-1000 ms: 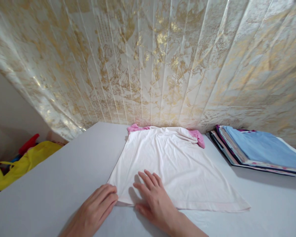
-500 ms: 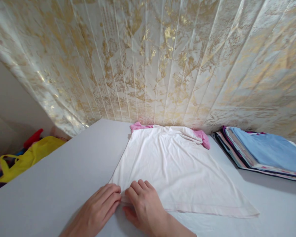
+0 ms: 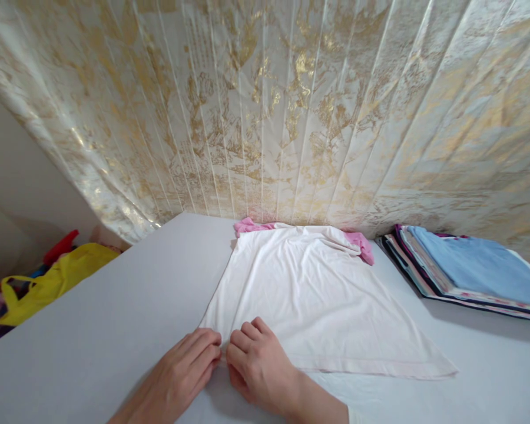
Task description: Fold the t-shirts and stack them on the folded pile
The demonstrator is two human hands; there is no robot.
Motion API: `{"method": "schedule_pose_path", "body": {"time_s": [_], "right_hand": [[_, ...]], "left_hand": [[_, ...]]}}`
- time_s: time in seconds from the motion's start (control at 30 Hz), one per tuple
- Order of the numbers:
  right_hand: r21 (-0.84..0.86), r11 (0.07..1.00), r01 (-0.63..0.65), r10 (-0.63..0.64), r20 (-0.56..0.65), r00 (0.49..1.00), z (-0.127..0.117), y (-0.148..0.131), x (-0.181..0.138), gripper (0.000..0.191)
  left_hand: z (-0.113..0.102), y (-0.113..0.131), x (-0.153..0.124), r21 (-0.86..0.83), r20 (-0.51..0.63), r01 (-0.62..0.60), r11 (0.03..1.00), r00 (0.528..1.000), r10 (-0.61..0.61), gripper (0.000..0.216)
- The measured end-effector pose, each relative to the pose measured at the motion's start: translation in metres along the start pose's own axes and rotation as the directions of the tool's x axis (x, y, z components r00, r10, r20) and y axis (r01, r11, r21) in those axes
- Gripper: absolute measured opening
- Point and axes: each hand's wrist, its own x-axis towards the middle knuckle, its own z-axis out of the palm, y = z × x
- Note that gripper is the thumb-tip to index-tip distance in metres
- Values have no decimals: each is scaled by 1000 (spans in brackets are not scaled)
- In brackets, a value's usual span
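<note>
A white T-shirt [image 3: 318, 300] with pink sleeves lies spread on a white table, its hem towards me and its sleeves at the far side. Soft wrinkles run down its middle. At the near left corner of the hem, my left hand [image 3: 183, 371] is closed with its fingertips pinching the cloth. Just to its right, my right hand [image 3: 262, 365] has its fingers curled down on the same hem, also closed on the shirt. The fingertips of both hands are partly hidden. The right end of the hem lies free on the table.
A stack of folded clothes [image 3: 481, 265], light blue on top, stands at the right of the table [image 3: 159, 294]. Past the left edge lies a yellow bag [image 3: 66, 280] among other coloured things. A white and gold curtain [image 3: 265, 106] hangs behind the table.
My right hand's fingers have curled in, and its thumb has come up to the hem. My left hand has shifted slightly right. The shirt's right hem corner has moved a little left.
</note>
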Motion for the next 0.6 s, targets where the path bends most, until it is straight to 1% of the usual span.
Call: {"method": "schedule_pose_path", "body": {"time_s": [0.1, 0.2, 0.27, 0.3, 0.33, 0.37, 0.4, 0.47, 0.6], "right_hand": [[8, 999, 40, -40, 29, 999, -3, -3, -1, 5], [26, 996, 80, -81, 62, 995, -8, -6, -2, 5], [60, 994, 96, -102, 103, 989, -14, -1, -1, 5], [77, 994, 81, -91, 131, 987, -18, 4, 2, 5], [90, 995, 38, -52, 156, 986, -23, 11, 7, 4], [94, 995, -32, 14, 182, 983, -27, 21, 13, 6], [89, 989, -120, 99, 205, 974, -30, 32, 21, 12], [61, 958, -282, 260, 238, 936, -31, 58, 37, 28], [6, 920, -392, 377, 262, 889, -14, 117, 59, 40]], "left_hand": [[0, 2, -2, 15, -27, -23, 1000, 999, 23, 25], [1, 3, -6, 29, -42, -32, 999, 999, 33, 29], [2, 2, -7, 33, -38, -48, 998, 998, 49, 30], [2, 2, -8, 34, -34, -55, 998, 998, 56, 31], [1, 2, -8, 34, -27, -58, 998, 998, 59, 31], [0, 2, -8, 35, -18, -61, 998, 998, 61, 32], [-1, 2, -8, 37, -8, -61, 997, 998, 61, 31], [-3, 3, -7, 40, 3, -66, 997, 998, 66, 29], [-2, -4, 2, 54, -14, -94, 994, 995, 95, 26]]}}
